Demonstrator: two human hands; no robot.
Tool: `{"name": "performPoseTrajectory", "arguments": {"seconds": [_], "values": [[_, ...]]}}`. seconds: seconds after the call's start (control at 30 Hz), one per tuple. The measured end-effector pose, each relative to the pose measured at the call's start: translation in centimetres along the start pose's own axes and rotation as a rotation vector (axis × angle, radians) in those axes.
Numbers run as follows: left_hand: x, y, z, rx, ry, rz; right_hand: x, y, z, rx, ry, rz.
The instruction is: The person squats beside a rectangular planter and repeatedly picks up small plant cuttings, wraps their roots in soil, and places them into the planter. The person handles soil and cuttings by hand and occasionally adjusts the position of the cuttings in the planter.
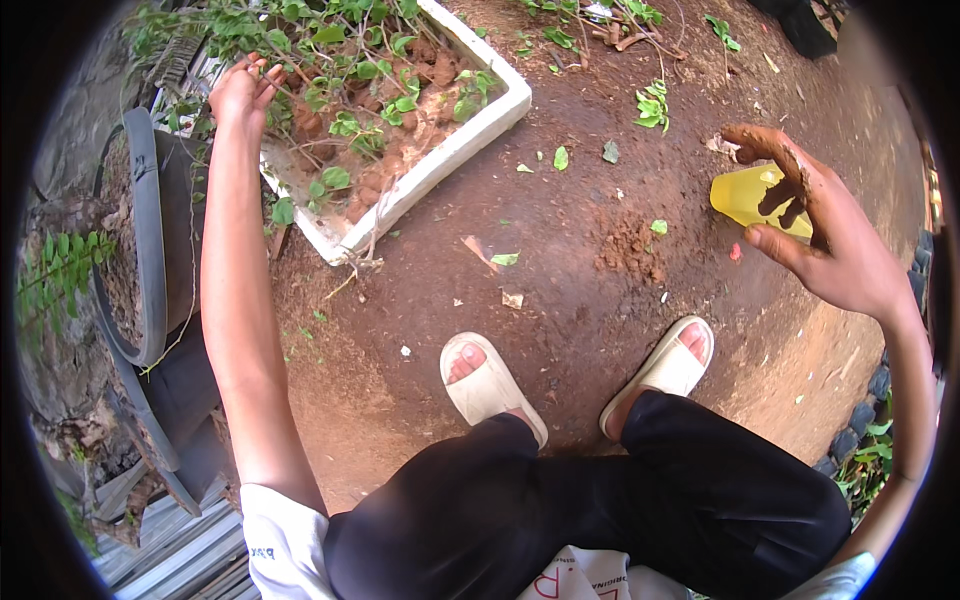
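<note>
My left hand (247, 94) reaches over the left side of a white rectangular planter (450, 154), its fingers closed around a thin stem of a leafy plant (367, 71). Clods of reddish soil (442, 67) lie among the stems in the planter. On the right, my mud-coated right hand (795, 202) is spread and curved above a yellow translucent plastic container (739, 191). Whether its fingers touch the container cannot be told. A small heap of loose soil (634, 251) lies on the ground to the left of that hand.
Large dark pots (154, 225) stand at the left, above metal strips (176, 547). Cut twigs (622, 34) and fallen leaves (652, 105) lie on the brown ground. My feet in cream slides (491, 379) are below the planter. Dark stones (862, 416) line the right edge.
</note>
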State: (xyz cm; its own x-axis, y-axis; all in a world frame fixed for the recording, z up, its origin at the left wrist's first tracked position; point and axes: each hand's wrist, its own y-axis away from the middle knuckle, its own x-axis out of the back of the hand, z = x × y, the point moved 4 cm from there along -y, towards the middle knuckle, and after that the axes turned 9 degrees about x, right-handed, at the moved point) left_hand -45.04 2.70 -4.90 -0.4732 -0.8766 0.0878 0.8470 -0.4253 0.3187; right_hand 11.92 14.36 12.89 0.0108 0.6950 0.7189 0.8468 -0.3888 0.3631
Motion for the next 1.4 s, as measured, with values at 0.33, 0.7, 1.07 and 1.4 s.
{"name": "performPoseTrajectory", "arguments": {"seconds": [0.33,0.7,1.07,1.4], "values": [[1.0,-2.4,-3.8,-0.048,-0.069,-0.079,1.1,3.6,0.7,-0.080,0.037,0.024],[0.7,-4.4,-5.2,-0.136,-0.452,-0.015,-1.1,5.7,3.5,-0.064,-0.062,-0.001],[-8.9,15.3,8.9,-0.633,-1.594,-0.331,-10.7,5.8,7.9,-0.036,-0.551,0.092],[-35.9,17.1,-1.5,-1.603,-1.747,-0.787,-18.0,3.0,10.4,0.001,-0.697,0.121]]}}
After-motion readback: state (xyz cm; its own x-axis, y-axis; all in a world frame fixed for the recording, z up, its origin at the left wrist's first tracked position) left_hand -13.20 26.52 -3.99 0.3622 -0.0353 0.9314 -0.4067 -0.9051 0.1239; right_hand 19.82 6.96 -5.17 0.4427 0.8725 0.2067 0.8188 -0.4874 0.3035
